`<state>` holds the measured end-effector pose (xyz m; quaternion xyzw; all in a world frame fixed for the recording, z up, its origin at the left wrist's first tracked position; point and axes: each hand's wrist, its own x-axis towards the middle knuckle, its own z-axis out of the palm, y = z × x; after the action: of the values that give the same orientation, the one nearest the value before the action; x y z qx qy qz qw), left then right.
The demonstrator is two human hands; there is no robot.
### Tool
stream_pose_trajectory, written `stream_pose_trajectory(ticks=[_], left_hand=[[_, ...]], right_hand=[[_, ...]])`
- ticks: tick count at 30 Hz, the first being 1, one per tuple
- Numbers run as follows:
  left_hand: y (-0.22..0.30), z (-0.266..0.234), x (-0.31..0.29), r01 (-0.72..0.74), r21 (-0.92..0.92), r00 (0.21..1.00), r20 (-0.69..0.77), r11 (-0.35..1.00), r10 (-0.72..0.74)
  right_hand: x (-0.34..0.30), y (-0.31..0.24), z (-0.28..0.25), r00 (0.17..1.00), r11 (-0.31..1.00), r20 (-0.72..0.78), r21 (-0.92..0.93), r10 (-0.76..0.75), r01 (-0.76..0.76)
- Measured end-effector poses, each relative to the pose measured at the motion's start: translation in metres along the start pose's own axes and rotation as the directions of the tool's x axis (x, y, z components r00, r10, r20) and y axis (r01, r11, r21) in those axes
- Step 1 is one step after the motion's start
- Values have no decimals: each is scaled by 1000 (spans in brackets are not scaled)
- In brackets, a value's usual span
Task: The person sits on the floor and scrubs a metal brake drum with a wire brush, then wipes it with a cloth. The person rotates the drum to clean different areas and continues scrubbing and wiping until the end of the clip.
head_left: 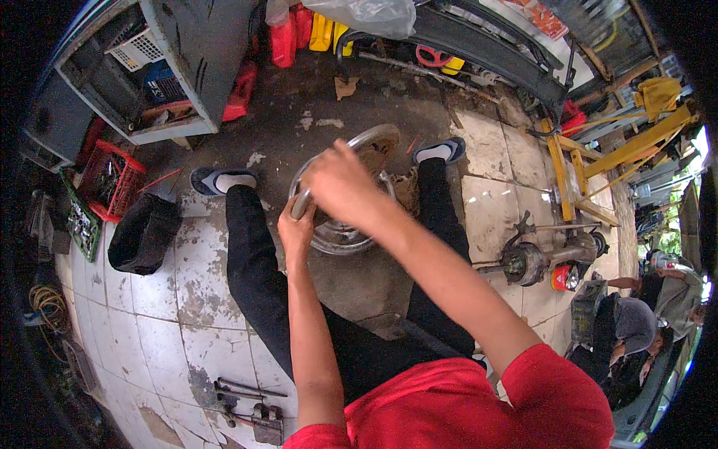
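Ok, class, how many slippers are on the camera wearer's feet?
2: the left slipper, left of the metal wheel rim, and the right slipper, right of it.

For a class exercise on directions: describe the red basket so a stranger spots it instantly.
Find the open grey cabinet, upper left. Below it, towards the left edge, sits the basket. Its red, slotted walls set it apart from the black container and green tray nearby.

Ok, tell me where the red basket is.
In the head view, the red basket is on the left, beside the black container and just below the grey cabinet.
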<state>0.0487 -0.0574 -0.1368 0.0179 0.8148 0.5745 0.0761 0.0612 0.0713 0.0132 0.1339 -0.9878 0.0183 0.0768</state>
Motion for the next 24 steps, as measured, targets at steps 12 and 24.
stream_pose_trajectory(ticks=[12, 24], left_hand=[[-3, 1, -1, 51, -84, 998, -39, 995, -55], [7, 3, -13, 43, -68, 993, -109, 997, -50]], right_hand=[[7, -12, 0, 986, 990, 150, -107, -79, 96], [0, -9, -8, 1000, 987, -10, -160, -9, 8]])
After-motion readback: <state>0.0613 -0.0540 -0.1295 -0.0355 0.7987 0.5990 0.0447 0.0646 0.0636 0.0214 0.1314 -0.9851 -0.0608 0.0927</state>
